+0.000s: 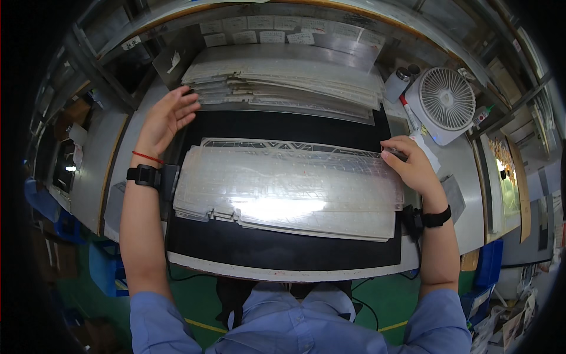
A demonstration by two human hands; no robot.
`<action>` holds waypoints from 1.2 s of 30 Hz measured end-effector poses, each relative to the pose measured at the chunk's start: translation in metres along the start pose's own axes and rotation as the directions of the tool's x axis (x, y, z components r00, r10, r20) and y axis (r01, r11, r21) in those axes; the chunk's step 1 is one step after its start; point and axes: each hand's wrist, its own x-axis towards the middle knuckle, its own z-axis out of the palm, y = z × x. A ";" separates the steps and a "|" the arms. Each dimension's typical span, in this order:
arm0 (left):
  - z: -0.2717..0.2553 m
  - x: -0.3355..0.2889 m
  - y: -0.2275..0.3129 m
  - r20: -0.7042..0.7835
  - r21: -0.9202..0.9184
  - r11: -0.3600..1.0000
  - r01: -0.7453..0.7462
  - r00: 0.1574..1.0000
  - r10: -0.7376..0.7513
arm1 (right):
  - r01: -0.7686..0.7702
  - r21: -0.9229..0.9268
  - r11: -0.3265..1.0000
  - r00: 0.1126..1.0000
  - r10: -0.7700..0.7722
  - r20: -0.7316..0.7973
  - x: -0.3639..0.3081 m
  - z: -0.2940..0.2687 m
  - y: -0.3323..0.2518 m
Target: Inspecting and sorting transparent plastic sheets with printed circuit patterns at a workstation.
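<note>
A stack of thin translucent plastic sheets [283,183] lies on a black mat [295,253] before me, with a bright glare across its top. My left hand [168,121] is raised beyond the stack's far left corner, fingers stretched out and holding nothing. It is close to the left end of a second pile of similar sheets [283,85] further back. Over the near stack's far right corner, my right hand [413,165] is closed on a small dark tool [397,154], mostly covered by the fingers; its kind cannot be made out.
At the back right stand a white fan [445,100] and a lidded bottle [398,84]. A red marker [407,105] lies beside the fan. Small paper labels [259,23] line the panel behind the far pile, below a shelf edge. Blue bins [106,268] sit below bench height.
</note>
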 end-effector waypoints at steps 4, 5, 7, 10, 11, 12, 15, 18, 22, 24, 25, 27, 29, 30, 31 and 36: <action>0.002 -0.009 -0.002 0.368 0.472 0.879 0.069 0.890 -0.268 | 0.057 -0.117 0.991 0.997 -0.051 0.056 -0.003 -0.002 -0.007; 0.002 -0.009 -0.002 0.368 0.472 0.879 0.070 0.890 -0.269 | 0.059 -0.165 0.984 0.994 -0.043 0.101 -0.003 -0.002 -0.007; 0.005 -0.008 -0.002 0.407 0.517 0.854 0.056 0.862 -0.303 | 0.062 -0.170 0.983 0.994 -0.046 0.096 -0.004 0.000 -0.005; 0.006 -0.005 -0.009 0.360 0.433 0.901 -0.025 0.921 -0.147 | 0.073 -0.200 0.977 0.996 -0.062 0.058 -0.005 0.005 0.002; 0.004 -0.004 -0.011 0.327 0.368 0.928 -0.061 0.943 -0.067 | 0.081 -0.225 0.971 0.997 -0.077 0.026 -0.005 0.006 0.003; 0.003 -0.004 -0.010 0.350 0.312 0.949 -0.046 0.934 -0.070 | 0.080 -0.224 0.971 0.997 -0.076 0.027 -0.005 0.007 0.003; 0.002 -0.005 -0.007 0.297 0.281 0.959 -0.036 0.953 -0.051 | 0.070 -0.203 0.977 0.997 -0.065 0.030 -0.004 0.007 0.002; 0.000 -0.006 -0.004 0.248 0.342 0.938 -0.054 0.968 -0.035 | 0.090 -0.050 0.995 0.995 -0.092 -0.032 -0.001 0.009 -0.004; 0.029 -0.029 0.020 0.282 0.821 0.440 -0.364 0.929 0.241 | -0.119 0.376 0.919 0.992 0.092 0.088 -0.004 0.019 -0.011; 0.071 -0.056 0.032 0.394 0.780 0.450 -0.434 0.900 0.185 | -0.122 0.409 0.904 0.990 0.082 0.116 -0.004 0.021 -0.013; 0.093 -0.069 0.030 0.434 0.769 0.449 -0.455 0.887 0.156 | -0.127 0.411 0.903 0.989 0.082 0.125 -0.005 0.022 -0.013; 0.122 -0.084 0.020 0.571 0.746 0.356 -0.563 0.815 0.093 | -0.138 0.415 0.899 0.987 0.089 0.136 -0.006 0.021 -0.014; 0.136 -0.088 0.000 0.663 0.679 0.303 -0.669 0.736 0.137 | -0.154 0.457 0.876 0.983 0.088 0.161 -0.007 0.021 -0.016; 0.139 -0.089 -0.006 0.668 0.677 0.297 -0.673 0.732 0.133 | -0.152 0.463 0.873 0.984 0.090 0.154 -0.007 0.022 -0.016; 0.141 -0.088 -0.011 0.644 0.708 0.283 -0.647 0.756 0.115 | -0.149 0.480 0.864 0.984 0.082 0.158 -0.006 0.023 -0.016; 0.148 -0.090 -0.019 0.653 0.733 0.167 -0.660 0.751 0.098 | -0.169 0.489 0.856 0.980 0.091 0.178 -0.006 0.022 -0.016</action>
